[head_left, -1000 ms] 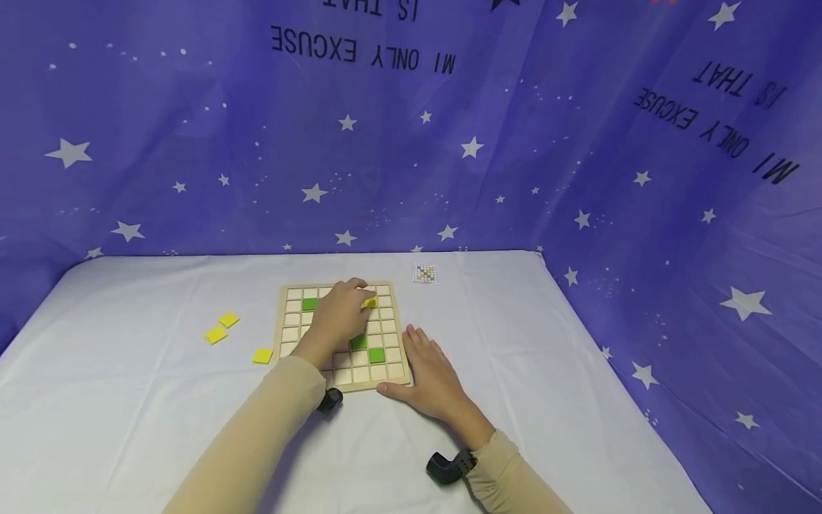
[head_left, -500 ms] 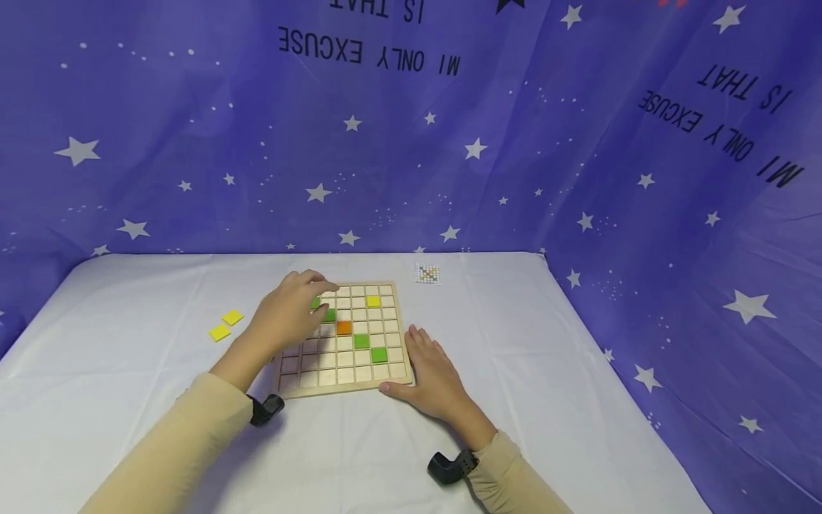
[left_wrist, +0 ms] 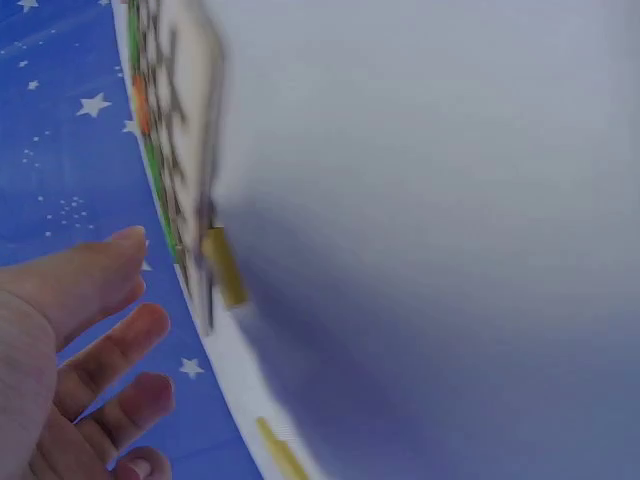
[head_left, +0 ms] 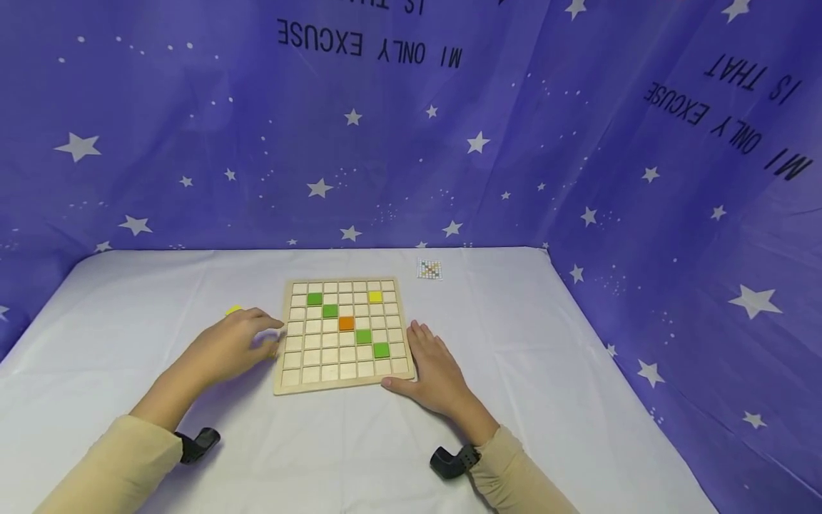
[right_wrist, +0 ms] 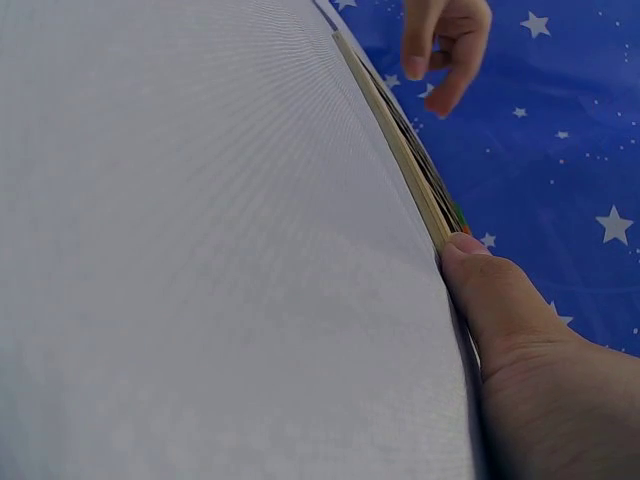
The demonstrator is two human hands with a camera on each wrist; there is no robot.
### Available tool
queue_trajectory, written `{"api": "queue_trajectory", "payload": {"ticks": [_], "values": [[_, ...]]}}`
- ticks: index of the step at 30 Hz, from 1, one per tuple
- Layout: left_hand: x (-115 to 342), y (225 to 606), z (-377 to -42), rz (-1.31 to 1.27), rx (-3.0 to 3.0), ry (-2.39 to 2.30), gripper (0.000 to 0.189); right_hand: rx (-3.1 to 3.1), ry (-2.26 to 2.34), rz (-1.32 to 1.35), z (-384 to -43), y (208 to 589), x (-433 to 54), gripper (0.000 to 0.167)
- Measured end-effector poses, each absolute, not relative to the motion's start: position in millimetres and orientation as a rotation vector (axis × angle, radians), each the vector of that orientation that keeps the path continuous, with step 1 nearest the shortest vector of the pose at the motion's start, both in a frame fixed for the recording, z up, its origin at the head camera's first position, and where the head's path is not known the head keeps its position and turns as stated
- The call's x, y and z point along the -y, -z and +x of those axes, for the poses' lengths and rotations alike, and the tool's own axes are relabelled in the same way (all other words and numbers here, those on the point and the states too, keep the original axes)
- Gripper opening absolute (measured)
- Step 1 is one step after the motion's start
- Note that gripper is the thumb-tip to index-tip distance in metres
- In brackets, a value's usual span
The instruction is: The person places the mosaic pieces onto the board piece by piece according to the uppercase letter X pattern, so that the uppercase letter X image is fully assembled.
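A light wooden grid board [head_left: 321, 386] lies on the white table. In it are green tiles [head_left: 315, 299], an orange tile [head_left: 347, 323] and, at the upper right, a yellow tile [head_left: 375, 297]. My left hand [head_left: 225, 348] hovers by the board's left edge, fingers apart, holding nothing. The left wrist view shows a loose yellow tile [left_wrist: 226, 268] beside the board, which the hand hides from the head view. Past the knuckles another yellow tile [head_left: 234, 310] peeks out. My right hand [head_left: 438, 375] rests at the near right corner, thumb at the front edge, fingers straight along the side.
Behind the board to the right lies a small printed card [head_left: 429, 269] with a coloured grid pattern. A blue curtain [head_left: 270, 143] with white stars and lettering hangs behind and to the right of the table. Each wrist wears a black camera mount [head_left: 453, 462].
My left hand has let go of the yellow tile in the upper right cell and moved left and nearer, off the board. The right hand stays at the corner.
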State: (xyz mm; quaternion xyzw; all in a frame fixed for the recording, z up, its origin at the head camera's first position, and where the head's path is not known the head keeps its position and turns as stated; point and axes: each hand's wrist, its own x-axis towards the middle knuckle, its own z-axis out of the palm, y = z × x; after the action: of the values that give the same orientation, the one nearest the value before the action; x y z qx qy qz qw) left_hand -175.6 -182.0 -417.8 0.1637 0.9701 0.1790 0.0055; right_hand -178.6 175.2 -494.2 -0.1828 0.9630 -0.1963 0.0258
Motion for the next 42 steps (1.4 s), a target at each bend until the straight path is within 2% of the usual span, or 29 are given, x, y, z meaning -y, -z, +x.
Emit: {"api": "queue_trajectory", "payload": {"ticks": [10, 15, 28, 34, 42], "values": [[185.4, 436.9, -170.6, 0.526, -3.040, -0.504, 0.037, -2.969, 0.619, -0.552, -178.4, 496.5, -175.0, 0.115], [188.2, 443.4, -167.9, 0.551, -3.074, -0.499, 0.029, -2.970, 0.630, -0.560, -178.4, 497.9, -174.2, 0.115], [184.7, 442.1, -171.2, 0.469, -3.092, -0.522, 0.023, -2.966, 0.613, -0.559, -180.0, 493.2, -173.2, 0.114], [163.8, 428.8, -183.4, 0.484, -3.107, -0.519, 0.028, -2.970, 0.599, -0.552, -181.3, 495.0, -174.2, 0.114], [111.8, 428.1, -208.1, 0.588, -3.070, -0.596, 0.030, -2.967, 0.601, -0.539, -179.6, 494.5, -175.3, 0.115]]}}
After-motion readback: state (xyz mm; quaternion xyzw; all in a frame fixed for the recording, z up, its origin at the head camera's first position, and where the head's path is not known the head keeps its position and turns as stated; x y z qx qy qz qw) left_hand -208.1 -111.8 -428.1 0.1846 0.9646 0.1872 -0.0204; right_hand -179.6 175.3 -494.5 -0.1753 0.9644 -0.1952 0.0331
